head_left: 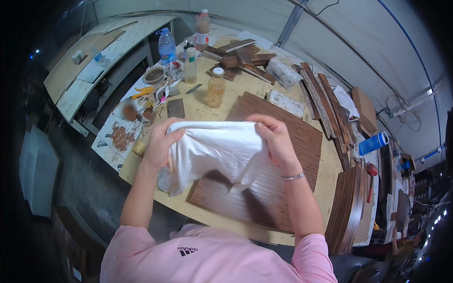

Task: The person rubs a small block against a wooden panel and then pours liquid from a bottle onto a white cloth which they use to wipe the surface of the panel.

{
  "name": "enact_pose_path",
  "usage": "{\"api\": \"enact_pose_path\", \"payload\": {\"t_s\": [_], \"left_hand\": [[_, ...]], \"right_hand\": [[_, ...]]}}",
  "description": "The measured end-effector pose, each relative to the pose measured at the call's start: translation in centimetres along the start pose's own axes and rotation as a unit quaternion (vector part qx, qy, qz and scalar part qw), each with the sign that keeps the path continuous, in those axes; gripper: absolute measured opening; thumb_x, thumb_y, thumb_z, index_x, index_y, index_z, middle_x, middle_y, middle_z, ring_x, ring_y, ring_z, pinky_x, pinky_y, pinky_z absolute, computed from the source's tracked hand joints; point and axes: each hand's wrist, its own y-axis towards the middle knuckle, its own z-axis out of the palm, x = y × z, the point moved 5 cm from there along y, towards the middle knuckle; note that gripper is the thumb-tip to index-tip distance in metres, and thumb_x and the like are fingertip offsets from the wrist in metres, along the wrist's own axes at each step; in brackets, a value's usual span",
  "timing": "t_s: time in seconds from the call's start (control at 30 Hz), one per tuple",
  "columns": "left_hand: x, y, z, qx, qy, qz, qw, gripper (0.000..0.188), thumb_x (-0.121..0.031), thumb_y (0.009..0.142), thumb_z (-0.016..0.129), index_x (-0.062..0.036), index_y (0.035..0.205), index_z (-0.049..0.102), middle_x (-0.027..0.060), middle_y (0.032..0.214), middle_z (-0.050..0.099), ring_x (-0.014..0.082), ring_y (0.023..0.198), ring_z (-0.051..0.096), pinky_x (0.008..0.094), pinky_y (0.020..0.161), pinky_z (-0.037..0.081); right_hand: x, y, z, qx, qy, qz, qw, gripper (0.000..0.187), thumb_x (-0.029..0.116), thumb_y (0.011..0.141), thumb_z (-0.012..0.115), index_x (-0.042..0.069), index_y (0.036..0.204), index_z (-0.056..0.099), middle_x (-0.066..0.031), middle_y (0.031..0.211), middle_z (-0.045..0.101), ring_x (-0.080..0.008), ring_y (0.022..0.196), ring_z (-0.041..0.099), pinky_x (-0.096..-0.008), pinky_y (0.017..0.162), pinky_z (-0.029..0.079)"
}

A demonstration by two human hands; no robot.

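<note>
Both hands hold a white cloth (214,148) up over the slatted brown wood panel (283,188), which lies flat on the workbench (330,184) twd its near edge; left hand (160,141) fingers pinched shut on the cloth's left end, right hand (276,141) fingers curled closed on its right end, cloth sagging btwn them w/ a corner hanging just above the slats. At the far side stand an amber jar (216,87) & plastic bottles (166,45), w/ loose dark wood strips (325,101) along the right edge.
</note>
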Motion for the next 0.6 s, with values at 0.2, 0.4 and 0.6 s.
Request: {"api": "enact_pose_path", "payload": {"t_s": [0.2, 0.4, 0.6], "left_hand": [[5.8, 0.7, -1.2, 0.015, -0.198, -0.208, 0.958, 0.029, -0.006, 0.095, 0.061, -0.0012, 0.124, 0.057, 0.0051, 0.100, 0.068, 0.0112, 0.091, 0.067, 0.0268, 0.078, 0.055], [9.8, 1.6, 0.7, 0.234, 0.240, -0.143, 0.931, 0.019, -0.010, 0.093, 0.068, 0.0011, 0.108, 0.068, 0.0010, 0.094, 0.067, 0.0046, 0.082, 0.058, 0.0210, 0.072, 0.048], [13.1, 3.6, -1.2, 0.023, -0.170, -0.224, 0.959, 0.019, -0.009, 0.097, 0.062, 0.0019, 0.113, 0.066, 0.0000, 0.099, 0.067, 0.0052, 0.087, 0.061, 0.0220, 0.077, 0.049]], "right_hand": [[-4.0, 3.3, 1.9, 0.162, -0.294, 0.023, 0.942, 0.012, 0.007, 0.086, 0.073, -0.003, 0.092, 0.072, -0.0102, 0.102, 0.070, -0.0134, 0.088, 0.062, -0.0268, 0.078, 0.049], [-7.1, 9.0, 1.8, 0.200, -0.116, 0.032, 0.972, 0.012, 0.005, 0.089, 0.063, -0.001, 0.081, 0.068, -0.0062, 0.095, 0.068, -0.0107, 0.091, 0.057, -0.0265, 0.077, 0.047], [-12.2, 17.3, 0.4, 0.009, -0.155, 0.070, 0.985, 0.036, 0.010, 0.087, 0.071, -0.005, 0.117, 0.059, -0.0105, 0.111, 0.065, -0.0169, 0.100, 0.062, -0.0305, 0.086, 0.049]]}}
